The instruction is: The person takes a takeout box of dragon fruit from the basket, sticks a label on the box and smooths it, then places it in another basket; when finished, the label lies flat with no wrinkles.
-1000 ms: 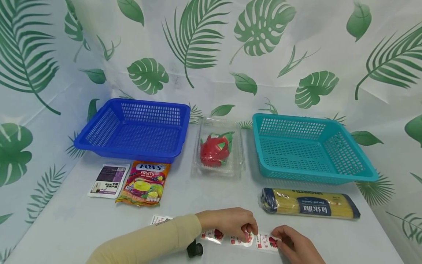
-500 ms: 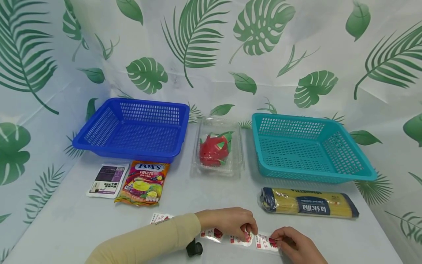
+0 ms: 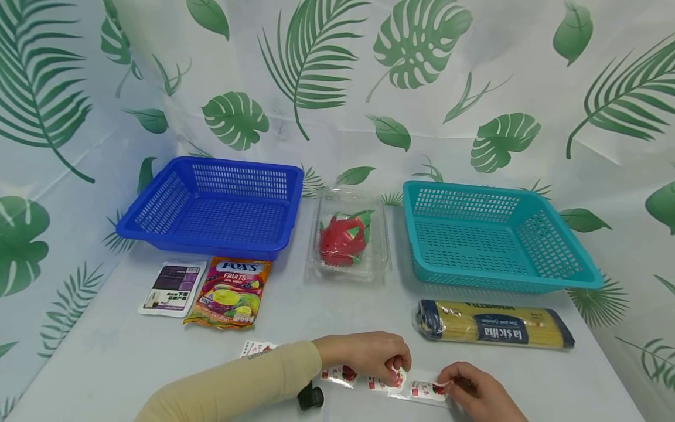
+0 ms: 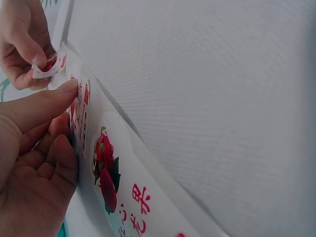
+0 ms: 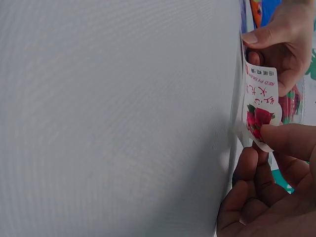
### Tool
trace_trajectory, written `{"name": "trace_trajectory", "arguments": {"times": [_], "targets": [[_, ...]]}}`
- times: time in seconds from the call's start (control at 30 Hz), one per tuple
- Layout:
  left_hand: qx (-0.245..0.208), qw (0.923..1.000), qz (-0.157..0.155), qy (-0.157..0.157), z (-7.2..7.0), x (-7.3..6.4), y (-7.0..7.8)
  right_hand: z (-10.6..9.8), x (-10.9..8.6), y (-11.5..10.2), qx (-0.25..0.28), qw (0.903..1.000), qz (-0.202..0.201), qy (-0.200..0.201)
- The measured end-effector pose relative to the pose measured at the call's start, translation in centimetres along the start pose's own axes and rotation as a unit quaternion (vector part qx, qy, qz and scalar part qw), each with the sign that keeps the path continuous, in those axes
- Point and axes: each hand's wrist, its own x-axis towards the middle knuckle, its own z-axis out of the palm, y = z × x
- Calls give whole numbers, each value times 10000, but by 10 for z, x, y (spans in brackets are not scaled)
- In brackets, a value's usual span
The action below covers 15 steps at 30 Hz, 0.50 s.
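Observation:
A strip of dragon fruit stickers (image 3: 343,375) on clear backing lies along the table's near side, partly under the left forearm. My left hand (image 3: 371,354) holds the strip around its middle, thumb on the printed face in the left wrist view. Between the thumb and fingers of my right hand (image 3: 477,391), the end sticker (image 3: 428,390) is pinched by its edge. That sticker stands partly lifted off its backing (image 5: 239,131), bent at the pinched edge. The right wrist view shows the red fruit picture on the sticker (image 5: 261,91) beside my right thumb.
Behind stand a blue basket (image 3: 211,243), a teal basket (image 3: 490,281) and a clear box (image 3: 379,258) holding a dragon fruit (image 3: 340,237). Spaghetti (image 3: 495,325) lies right; a candy bag (image 3: 229,293) and a white packet (image 3: 171,287) lie left.
The end sticker has lifted further from its backing, which now shows below and left of it. My right hand moved slightly right; my left hand stays put.

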Motion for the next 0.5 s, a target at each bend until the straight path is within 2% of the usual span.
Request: {"name": "trace_trajectory", "arguments": {"times": [0.17,0.23,0.37,0.43,0.5], "targets": [[33,10000,-26,-43,0,1,1,-7,1,0,41,9999,-129,-51],[18,10000,-42,-50,0,1,1,-9,2,-1,39,10000,-34,53],[51,10000,-40,-51,0,1,0,-12,4,-4,257,9986,405,239],[69,10000,-2,-41,0,1,0,-12,5,-6,394,9981,437,198],[37,10000,29,-19,0,1,0,-13,6,-7,493,9983,305,73]]}}
